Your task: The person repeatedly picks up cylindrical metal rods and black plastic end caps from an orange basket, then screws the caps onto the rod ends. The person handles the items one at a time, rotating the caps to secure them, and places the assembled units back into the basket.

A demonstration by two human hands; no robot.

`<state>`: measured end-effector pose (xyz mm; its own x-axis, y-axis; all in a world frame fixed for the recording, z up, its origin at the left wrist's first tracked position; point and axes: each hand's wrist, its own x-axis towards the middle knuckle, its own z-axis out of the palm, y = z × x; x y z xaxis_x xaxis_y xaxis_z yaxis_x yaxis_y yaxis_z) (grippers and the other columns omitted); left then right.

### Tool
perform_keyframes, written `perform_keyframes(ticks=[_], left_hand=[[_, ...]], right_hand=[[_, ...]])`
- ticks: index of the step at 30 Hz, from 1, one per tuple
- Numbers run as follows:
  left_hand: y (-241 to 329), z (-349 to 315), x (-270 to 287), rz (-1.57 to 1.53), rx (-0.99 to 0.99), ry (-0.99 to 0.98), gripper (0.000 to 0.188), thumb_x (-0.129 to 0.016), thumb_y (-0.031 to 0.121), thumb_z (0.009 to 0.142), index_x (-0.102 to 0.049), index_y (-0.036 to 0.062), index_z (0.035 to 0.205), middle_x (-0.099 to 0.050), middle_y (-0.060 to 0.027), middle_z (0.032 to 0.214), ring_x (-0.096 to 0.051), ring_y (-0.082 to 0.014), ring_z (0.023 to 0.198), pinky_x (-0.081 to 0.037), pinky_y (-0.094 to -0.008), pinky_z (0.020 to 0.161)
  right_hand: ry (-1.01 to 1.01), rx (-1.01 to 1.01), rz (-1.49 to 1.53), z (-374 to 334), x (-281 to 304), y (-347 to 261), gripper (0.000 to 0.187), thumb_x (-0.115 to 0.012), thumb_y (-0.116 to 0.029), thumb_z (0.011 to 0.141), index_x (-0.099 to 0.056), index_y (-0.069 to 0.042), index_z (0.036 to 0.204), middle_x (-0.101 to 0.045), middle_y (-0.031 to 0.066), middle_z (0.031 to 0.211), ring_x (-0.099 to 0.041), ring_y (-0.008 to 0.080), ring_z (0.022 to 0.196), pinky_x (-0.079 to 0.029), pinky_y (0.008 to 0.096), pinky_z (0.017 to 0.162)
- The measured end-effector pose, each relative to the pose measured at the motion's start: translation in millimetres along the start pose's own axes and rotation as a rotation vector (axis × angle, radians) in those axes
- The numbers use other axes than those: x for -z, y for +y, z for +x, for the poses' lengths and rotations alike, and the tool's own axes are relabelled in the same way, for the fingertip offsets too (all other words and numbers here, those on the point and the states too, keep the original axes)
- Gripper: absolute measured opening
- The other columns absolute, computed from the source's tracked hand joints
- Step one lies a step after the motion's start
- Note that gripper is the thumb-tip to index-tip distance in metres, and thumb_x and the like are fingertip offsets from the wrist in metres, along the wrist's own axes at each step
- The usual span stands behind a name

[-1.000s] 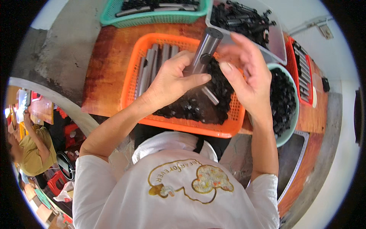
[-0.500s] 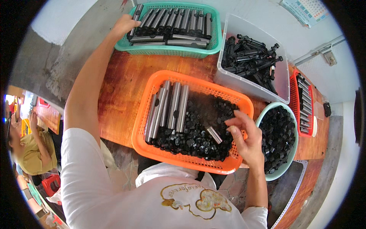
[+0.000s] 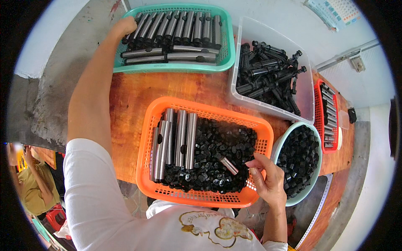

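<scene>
1. Over at the far left, metal tubes stand in a row in the green basket, dark at their near ends; I'd call those done.
2. The left hand is at the row's left end, fingers curled; whether they grip the end tube, I can't tell.
3. Nearer, several other tubes lie left of loose black pieces in the orange basket, apparently left to do.
4. The right hand hangs at its right rim, thumb and forefinger slightly parted, seemingly empty.
</scene>
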<state>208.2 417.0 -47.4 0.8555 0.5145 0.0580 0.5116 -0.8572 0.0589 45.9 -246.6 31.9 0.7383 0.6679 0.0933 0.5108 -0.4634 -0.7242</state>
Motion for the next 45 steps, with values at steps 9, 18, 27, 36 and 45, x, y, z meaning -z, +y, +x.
perform_keyframes(ticks=[9,18,27,36,45], left_hand=[[15.4,-20.9,5.8,-0.156,0.100,-0.025,0.028,-0.044,0.011,0.096,-0.062,-0.0102,0.093,-0.065,-0.0254,0.080,-0.065,-0.0361,0.065,-0.050,-0.0518,0.052],[15.3,-22.6,3.7,-0.181,0.086,-0.033,0.023,-0.049,0.007,0.091,-0.065,-0.0082,0.086,-0.063,-0.0257,0.077,-0.060,-0.0339,0.059,-0.050,-0.0509,0.055],[-0.2,-26.9,28.5,-0.227,0.028,0.032,0.030,-0.048,0.011,0.089,-0.068,-0.0072,0.104,-0.068,-0.0329,0.083,-0.071,-0.0421,0.072,-0.056,-0.0508,0.069],[-40.5,-130.4,31.9,0.031,-0.111,0.285,0.056,-0.069,0.029,0.093,-0.054,0.0135,0.144,-0.054,-0.0184,0.143,-0.056,-0.0404,0.128,-0.049,-0.0536,0.101],[-21.3,-116.6,31.9,0.378,-0.048,0.167,0.086,-0.085,0.040,0.079,-0.042,0.0193,0.152,-0.052,-0.0195,0.142,-0.054,-0.0420,0.131,-0.046,-0.0600,0.101]], right_hand=[[-0.031,-0.018,-0.011,1.7,-0.7,-3.1,0.040,-0.073,0.001,0.089,-0.060,0.004,0.126,-0.075,0.0173,0.096,-0.076,0.0317,0.086,-0.061,0.0390,0.074],[-0.028,-0.074,0.000,-7.5,-2.1,-2.3,0.036,-0.074,-0.001,0.089,-0.064,0.004,0.123,-0.075,0.0171,0.094,-0.076,0.0318,0.084,-0.061,0.0396,0.074],[-0.011,-0.006,-0.006,-5.8,-4.5,-0.9,0.035,-0.073,-0.001,0.090,-0.063,0.004,0.124,-0.074,0.0175,0.091,-0.075,0.0315,0.082,-0.060,0.0400,0.072],[-0.083,0.042,0.013,1.5,-10.7,4.4,0.032,-0.066,-0.003,0.097,-0.060,0.006,0.127,-0.075,0.0144,0.096,-0.072,0.0206,0.078,-0.059,0.0322,0.070],[-0.028,0.013,-0.026,-9.0,-8.8,-0.3,0.034,-0.071,-0.003,0.092,-0.062,0.003,0.125,-0.074,0.0184,0.093,-0.075,0.0306,0.080,-0.060,0.0387,0.071]])
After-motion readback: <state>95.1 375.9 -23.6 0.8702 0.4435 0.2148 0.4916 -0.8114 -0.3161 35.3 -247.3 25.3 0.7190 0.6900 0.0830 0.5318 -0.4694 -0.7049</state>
